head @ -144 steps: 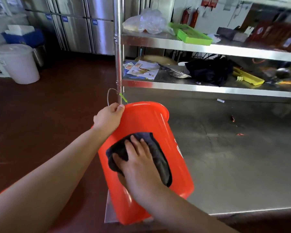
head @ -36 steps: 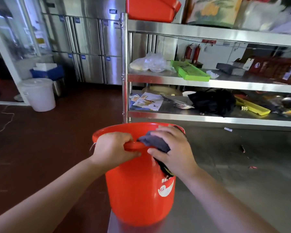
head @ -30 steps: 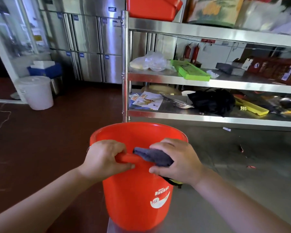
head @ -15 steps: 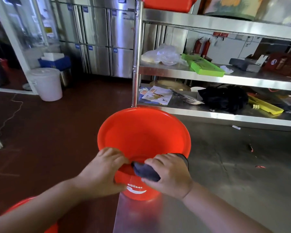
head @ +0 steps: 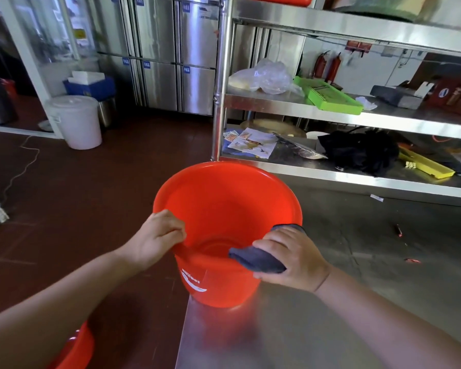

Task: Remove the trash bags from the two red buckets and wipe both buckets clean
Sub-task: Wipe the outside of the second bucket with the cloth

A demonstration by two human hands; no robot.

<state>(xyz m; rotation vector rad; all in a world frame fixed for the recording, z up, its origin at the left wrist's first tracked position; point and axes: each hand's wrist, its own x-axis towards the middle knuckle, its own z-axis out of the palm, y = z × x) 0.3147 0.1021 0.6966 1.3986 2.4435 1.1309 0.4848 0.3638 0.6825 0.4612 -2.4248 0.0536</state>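
Red bucket [head: 232, 209] stands upright at the steel table's [head: 330, 328] corner, left hand [head: 155, 239] clamped on its near rim to steady it while right hand [head: 294, 258] pinches a dark cloth [head: 256, 259] over that rim, seemingly to wipe it.

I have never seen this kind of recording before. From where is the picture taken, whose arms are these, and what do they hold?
There is no machine here. A person wears a camera on the head, looking forward and down, so the two bare arms are the person's own. The left hand grips the near rim of a round red plastic bucket, which stands upright on a stainless steel table. The right hand presses a folded dark grey cloth over the rim on the other side. No trash bag shows inside the bucket. Part of a second red bucket shows at the bottom left. Behind stands a metal shelf rack.
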